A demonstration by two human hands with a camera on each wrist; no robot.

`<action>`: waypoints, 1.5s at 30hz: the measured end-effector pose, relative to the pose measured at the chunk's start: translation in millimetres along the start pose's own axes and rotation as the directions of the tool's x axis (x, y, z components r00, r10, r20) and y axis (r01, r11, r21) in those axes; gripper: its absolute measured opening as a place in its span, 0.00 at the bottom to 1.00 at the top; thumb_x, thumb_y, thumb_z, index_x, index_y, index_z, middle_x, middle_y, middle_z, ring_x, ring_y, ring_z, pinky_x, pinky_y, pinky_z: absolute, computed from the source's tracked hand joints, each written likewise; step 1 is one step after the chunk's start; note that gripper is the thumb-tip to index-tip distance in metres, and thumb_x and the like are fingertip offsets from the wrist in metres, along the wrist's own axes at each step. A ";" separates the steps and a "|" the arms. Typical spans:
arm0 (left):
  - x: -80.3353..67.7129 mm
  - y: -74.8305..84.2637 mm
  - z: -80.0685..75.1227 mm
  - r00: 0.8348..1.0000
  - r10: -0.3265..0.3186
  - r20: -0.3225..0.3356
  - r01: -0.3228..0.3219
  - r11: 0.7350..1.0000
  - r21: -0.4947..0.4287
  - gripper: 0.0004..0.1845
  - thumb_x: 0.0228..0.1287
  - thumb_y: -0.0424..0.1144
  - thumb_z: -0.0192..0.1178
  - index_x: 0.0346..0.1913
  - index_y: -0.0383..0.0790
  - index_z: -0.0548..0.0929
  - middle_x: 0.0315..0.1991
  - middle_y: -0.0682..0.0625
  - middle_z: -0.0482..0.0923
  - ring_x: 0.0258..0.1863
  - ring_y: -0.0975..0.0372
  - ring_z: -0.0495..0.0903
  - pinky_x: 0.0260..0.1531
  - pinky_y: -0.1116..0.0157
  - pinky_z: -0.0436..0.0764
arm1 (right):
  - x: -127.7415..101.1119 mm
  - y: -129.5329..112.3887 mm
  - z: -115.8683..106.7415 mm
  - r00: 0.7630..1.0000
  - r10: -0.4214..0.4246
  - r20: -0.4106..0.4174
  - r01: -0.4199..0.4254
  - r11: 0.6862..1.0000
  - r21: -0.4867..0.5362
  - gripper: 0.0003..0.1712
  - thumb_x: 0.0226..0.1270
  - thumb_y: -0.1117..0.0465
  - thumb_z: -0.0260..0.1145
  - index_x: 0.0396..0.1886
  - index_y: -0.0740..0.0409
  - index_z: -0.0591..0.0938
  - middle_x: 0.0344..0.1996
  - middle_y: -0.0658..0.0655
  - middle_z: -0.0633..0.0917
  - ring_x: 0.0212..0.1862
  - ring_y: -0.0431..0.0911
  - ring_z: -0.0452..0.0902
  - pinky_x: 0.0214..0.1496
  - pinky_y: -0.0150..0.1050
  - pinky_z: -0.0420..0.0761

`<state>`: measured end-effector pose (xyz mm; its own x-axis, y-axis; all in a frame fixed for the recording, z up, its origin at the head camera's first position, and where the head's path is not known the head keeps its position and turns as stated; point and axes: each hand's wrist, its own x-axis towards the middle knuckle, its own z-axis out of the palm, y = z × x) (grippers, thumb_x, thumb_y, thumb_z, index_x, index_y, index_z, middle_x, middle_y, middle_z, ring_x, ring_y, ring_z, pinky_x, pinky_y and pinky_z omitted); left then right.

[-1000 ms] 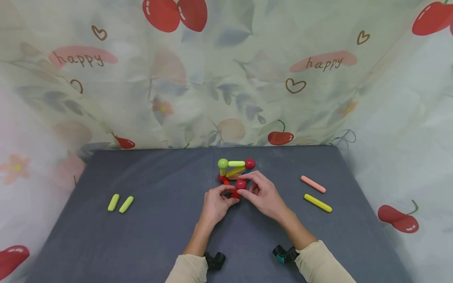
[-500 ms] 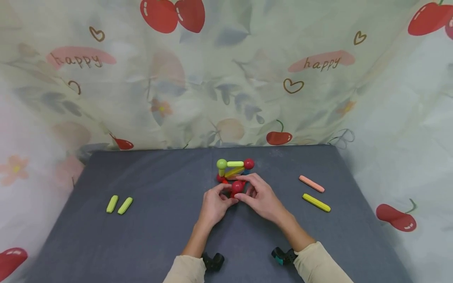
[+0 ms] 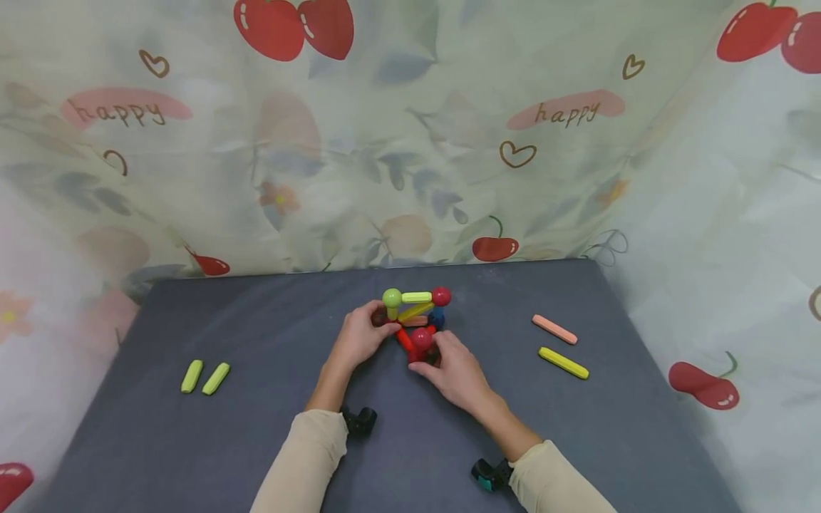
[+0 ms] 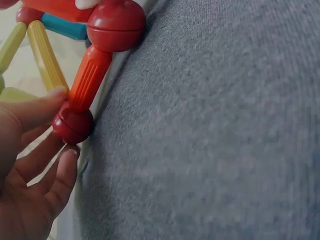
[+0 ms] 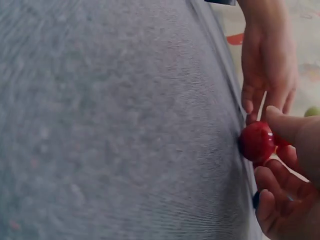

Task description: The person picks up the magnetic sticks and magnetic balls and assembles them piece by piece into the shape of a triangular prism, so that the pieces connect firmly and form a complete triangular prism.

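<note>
at table centre, left grip [image 3: 358, 338] pinches a rear red ball [image 4: 73, 124], right grip [image 3: 451, 368] the front red ball [image 3: 421, 338]

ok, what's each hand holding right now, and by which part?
Both hold the stick-and-ball toy frame. The left hand pinches a lower red ball at one corner; the right hand grips the near red ball.

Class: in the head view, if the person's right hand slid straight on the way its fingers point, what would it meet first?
Probably the red ball it already pinches: the right hand points up-left into the stick-and-ball structure.
</note>
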<state>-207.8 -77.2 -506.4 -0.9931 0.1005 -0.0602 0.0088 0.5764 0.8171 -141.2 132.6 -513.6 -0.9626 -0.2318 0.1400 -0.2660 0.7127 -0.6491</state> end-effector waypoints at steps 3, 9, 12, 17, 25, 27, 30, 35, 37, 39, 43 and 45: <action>-0.5 -0.7 -1.0 1.000 0.004 0.008 -0.004 0.999 0.036 0.20 0.65 0.46 0.71 0.57 0.44 0.84 0.51 0.46 0.86 0.47 0.55 0.84 0.51 0.52 0.83 | 1.5 0.6 3.7 1.000 -0.018 -0.021 0.017 0.999 -0.039 0.22 0.57 0.47 0.79 0.44 0.49 0.81 0.36 0.52 0.80 0.29 0.37 0.69 0.33 0.30 0.72; -10.1 -4.5 -0.3 0.999 -0.001 -0.037 0.004 0.997 0.073 0.17 0.65 0.46 0.71 0.53 0.42 0.85 0.45 0.46 0.83 0.41 0.56 0.80 0.43 0.57 0.81 | 8.3 10.8 -6.4 1.000 -0.027 -0.013 0.025 0.994 -0.106 0.18 0.59 0.48 0.79 0.41 0.51 0.83 0.34 0.51 0.82 0.32 0.40 0.70 0.36 0.33 0.72; -19.3 -2.7 2.4 0.997 -0.028 -0.067 0.034 0.995 0.092 0.17 0.63 0.46 0.72 0.51 0.41 0.85 0.42 0.46 0.81 0.37 0.56 0.77 0.39 0.59 0.78 | 17.3 18.0 -14.4 0.999 -0.039 -0.010 0.037 0.988 -0.151 0.14 0.62 0.53 0.77 0.40 0.53 0.84 0.34 0.53 0.83 0.34 0.43 0.71 0.39 0.38 0.73; -34.1 2.8 12.5 0.988 -0.098 -0.118 0.107 0.991 0.077 0.18 0.60 0.47 0.75 0.49 0.41 0.85 0.42 0.46 0.82 0.37 0.58 0.79 0.40 0.60 0.81 | 34.9 26.2 -23.7 0.998 -0.053 0.017 0.055 0.986 -0.156 0.09 0.66 0.59 0.73 0.44 0.56 0.85 0.38 0.57 0.85 0.38 0.49 0.76 0.47 0.46 0.76; -40.0 2.4 18.5 0.973 -0.127 -0.192 0.130 0.991 0.003 0.20 0.58 0.46 0.76 0.49 0.41 0.85 0.45 0.46 0.85 0.40 0.57 0.84 0.42 0.57 0.84 | 27.5 28.6 -27.1 0.999 -0.018 -0.046 -0.004 0.901 -0.434 0.40 0.66 0.42 0.72 0.71 0.54 0.72 0.69 0.66 0.72 0.64 0.64 0.69 0.62 0.62 0.72; -40.2 2.6 19.6 0.973 -0.127 -0.190 0.129 0.992 -0.003 0.20 0.58 0.46 0.76 0.49 0.40 0.85 0.46 0.46 0.85 0.40 0.56 0.85 0.42 0.57 0.85 | 19.4 33.0 -31.6 0.997 0.019 -0.069 -0.050 0.873 -0.485 0.50 0.64 0.37 0.71 0.79 0.51 0.63 0.76 0.66 0.63 0.72 0.66 0.61 0.69 0.67 0.65; -40.3 2.9 20.9 0.972 -0.132 -0.192 0.136 0.991 0.005 0.20 0.58 0.46 0.76 0.49 0.40 0.86 0.46 0.45 0.86 0.41 0.56 0.85 0.44 0.56 0.85 | 7.8 44.4 -42.0 0.996 0.053 -0.069 -0.081 0.847 -0.525 0.56 0.64 0.33 0.68 0.83 0.48 0.55 0.81 0.65 0.54 0.79 0.66 0.51 0.75 0.71 0.55; -39.1 3.6 18.7 0.967 -0.145 -0.211 0.159 0.986 0.052 0.20 0.58 0.47 0.76 0.50 0.41 0.86 0.46 0.46 0.86 0.41 0.56 0.85 0.43 0.56 0.84 | -5.0 69.9 -66.1 0.996 0.058 -0.065 -0.084 0.828 -0.554 0.56 0.65 0.32 0.67 0.83 0.49 0.53 0.82 0.67 0.51 0.81 0.69 0.46 0.74 0.77 0.50; -38.9 4.7 18.2 0.964 -0.146 -0.220 0.164 0.984 0.065 0.20 0.57 0.47 0.77 0.50 0.42 0.86 0.45 0.46 0.86 0.40 0.56 0.84 0.43 0.56 0.84 | -11.3 81.1 -76.7 0.995 0.067 -0.073 -0.096 0.833 -0.545 0.56 0.65 0.33 0.67 0.83 0.50 0.54 0.82 0.68 0.51 0.81 0.69 0.45 0.74 0.78 0.47; -39.2 5.8 17.9 0.964 -0.143 -0.227 0.162 0.984 0.071 0.20 0.57 0.47 0.76 0.50 0.41 0.86 0.45 0.46 0.86 0.40 0.56 0.84 0.43 0.56 0.84 | -19.4 91.6 -86.5 0.993 0.089 -0.080 -0.119 0.837 -0.534 0.55 0.66 0.34 0.67 0.83 0.51 0.54 0.82 0.68 0.50 0.80 0.70 0.44 0.74 0.78 0.45; -40.8 7.0 19.1 0.967 -0.136 -0.216 0.155 0.985 0.072 0.21 0.58 0.47 0.76 0.50 0.40 0.86 0.44 0.45 0.85 0.40 0.55 0.83 0.43 0.55 0.84 | -40.3 106.4 -100.9 0.983 0.156 -0.092 -0.181 0.846 -0.501 0.53 0.68 0.36 0.66 0.83 0.51 0.54 0.81 0.70 0.48 0.79 0.72 0.43 0.73 0.77 0.45; -41.2 7.2 19.9 0.968 -0.132 -0.213 0.150 0.986 0.071 0.21 0.58 0.46 0.76 0.50 0.40 0.86 0.44 0.45 0.85 0.41 0.54 0.83 0.44 0.55 0.83 | -48.9 110.3 -105.4 0.981 0.165 -0.100 -0.193 0.846 -0.497 0.53 0.67 0.37 0.67 0.82 0.53 0.55 0.80 0.72 0.51 0.78 0.73 0.46 0.72 0.77 0.49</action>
<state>-164.5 -61.1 -509.5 -0.9875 -0.1511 -0.0440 -0.1319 0.6415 0.7557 -128.8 292.4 -513.2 -0.9935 -0.0433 0.1051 -0.0642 0.9768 -0.2045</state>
